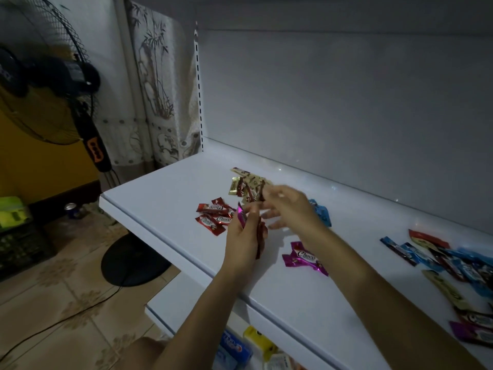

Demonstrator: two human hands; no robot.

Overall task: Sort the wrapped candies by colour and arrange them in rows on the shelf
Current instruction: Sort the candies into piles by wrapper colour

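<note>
Grips a magenta candy (242, 217) in the left hand (244, 236), fingers curled round it, as stock to sort; holds the right hand (289, 206) over the gold candy pile (244, 184) far on the shelf (160, 206), fingers blurred, pinch unclear

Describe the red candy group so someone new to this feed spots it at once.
On the white shelf, look toward its left end, just left of the left hand, which holds a magenta candy. The red candies lie there in a tight cluster, the leftmost wrappers on the shelf; the gold-and-brown candies lie farther back.
</note>
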